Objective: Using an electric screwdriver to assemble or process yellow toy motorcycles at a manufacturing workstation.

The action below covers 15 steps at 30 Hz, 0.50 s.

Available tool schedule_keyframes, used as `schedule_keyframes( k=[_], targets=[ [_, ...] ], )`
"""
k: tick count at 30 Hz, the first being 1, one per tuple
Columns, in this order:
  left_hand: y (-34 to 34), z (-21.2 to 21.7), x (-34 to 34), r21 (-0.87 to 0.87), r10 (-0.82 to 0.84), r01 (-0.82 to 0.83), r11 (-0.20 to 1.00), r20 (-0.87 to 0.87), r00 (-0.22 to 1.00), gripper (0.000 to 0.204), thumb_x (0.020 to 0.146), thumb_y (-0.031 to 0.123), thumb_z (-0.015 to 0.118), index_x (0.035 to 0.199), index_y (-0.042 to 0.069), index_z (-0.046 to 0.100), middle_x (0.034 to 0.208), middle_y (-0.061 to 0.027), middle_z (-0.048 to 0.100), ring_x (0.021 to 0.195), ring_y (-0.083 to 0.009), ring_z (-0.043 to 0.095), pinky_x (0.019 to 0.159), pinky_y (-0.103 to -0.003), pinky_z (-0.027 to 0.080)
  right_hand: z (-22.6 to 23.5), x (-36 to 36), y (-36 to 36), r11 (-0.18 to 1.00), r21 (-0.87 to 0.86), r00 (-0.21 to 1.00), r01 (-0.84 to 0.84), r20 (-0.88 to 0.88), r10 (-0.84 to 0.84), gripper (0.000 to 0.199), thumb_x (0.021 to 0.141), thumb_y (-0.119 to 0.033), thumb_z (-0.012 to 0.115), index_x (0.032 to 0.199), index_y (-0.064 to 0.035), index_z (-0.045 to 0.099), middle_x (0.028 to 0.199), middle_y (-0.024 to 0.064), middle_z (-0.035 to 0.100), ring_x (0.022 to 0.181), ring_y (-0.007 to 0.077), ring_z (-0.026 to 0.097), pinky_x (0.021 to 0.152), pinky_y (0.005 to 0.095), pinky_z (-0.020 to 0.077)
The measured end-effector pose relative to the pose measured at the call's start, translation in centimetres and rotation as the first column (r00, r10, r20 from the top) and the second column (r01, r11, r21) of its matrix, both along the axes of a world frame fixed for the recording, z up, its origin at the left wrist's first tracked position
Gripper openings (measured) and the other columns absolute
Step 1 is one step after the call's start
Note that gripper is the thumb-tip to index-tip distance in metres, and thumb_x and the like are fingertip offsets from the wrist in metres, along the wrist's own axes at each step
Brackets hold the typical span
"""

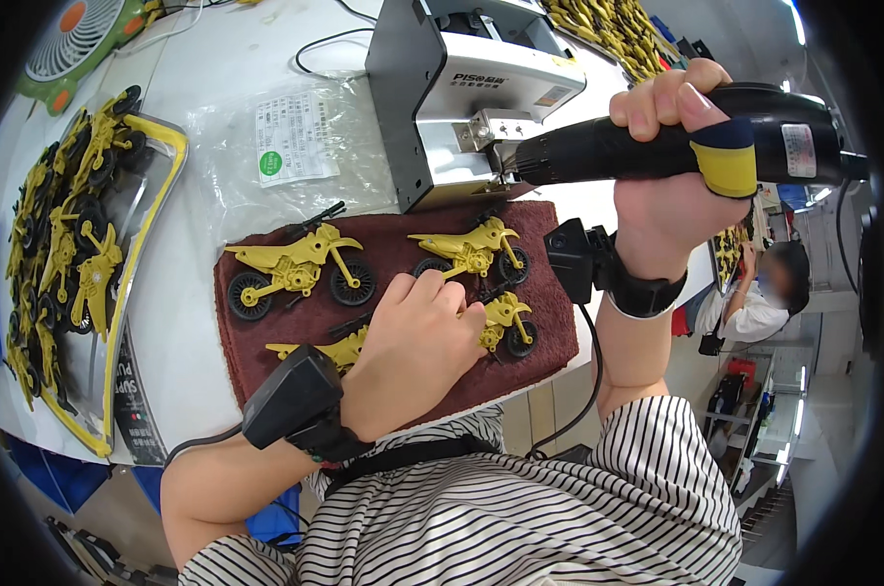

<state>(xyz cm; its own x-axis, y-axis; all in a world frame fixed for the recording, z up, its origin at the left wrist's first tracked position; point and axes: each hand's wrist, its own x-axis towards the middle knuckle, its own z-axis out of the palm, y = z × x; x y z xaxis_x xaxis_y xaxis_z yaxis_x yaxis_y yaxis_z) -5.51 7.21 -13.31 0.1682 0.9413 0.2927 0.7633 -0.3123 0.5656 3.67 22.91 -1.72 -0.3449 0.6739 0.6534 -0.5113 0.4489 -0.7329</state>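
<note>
My right hand [686, 146] is wrapped around a black electric screwdriver [583, 154]. The tip of the screwdriver is at the metal outlet of a grey-and-white screw feeder [500, 83]. On a dark red towel [403, 230] lie several yellow toy motorcycles with black wheels. My left hand [417, 342] bends its fingers over the near-right toy motorcycle [505, 320] and covers its rear part. Partly under the same hand and wrist lies the near-left motorcycle [329, 350]. The far-left motorcycle [290, 259] and far-right motorcycle [473, 246] lie beyond my fingers.
A yellow-edged tray [173, 161] piled with toy motorcycles stands at the left. Clear plastic with a label [295, 137] lies beside the feeder. A green-and-white fan [76, 44] is at the far left, more yellow parts [613, 29] at the back. Another person [759, 293] sits at the right.
</note>
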Motion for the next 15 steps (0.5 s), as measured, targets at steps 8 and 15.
schedule_keyframes(
  k=[8,15],
  targets=[
    [0.0,0.1,0.1,0.011,-0.002,0.002,1.0,0.005,1.0,0.032,0.062,0.023,0.074,0.088,0.007,0.063,0.076,0.0,0.052,0.078,-0.0184,0.048,0.069,-0.032,0.037,0.6,4.9,-4.1,0.971,-0.187,0.985,-0.147,0.06,0.16,0.019,0.072,-0.004,0.057,0.084,-0.0051,0.042,0.065,0.0065,0.046,0.054,0.0169,0.046,0.059,0.0337,0.0387],
    [0.2,0.4,0.0,0.021,0.001,-0.001,1.0,-0.001,1.0,0.032,0.06,0.023,0.074,0.087,0.008,0.064,0.074,0.0001,0.053,0.077,-0.0181,0.048,0.069,-0.032,0.037,-0.5,10.5,-8.7,0.977,-0.207,0.982,-0.058,0.166,0.094,0.028,0.074,-0.006,0.067,0.084,-0.0069,0.041,0.065,0.0048,0.048,0.054,0.018,0.051,0.057,0.0337,0.0414]
  ],
)
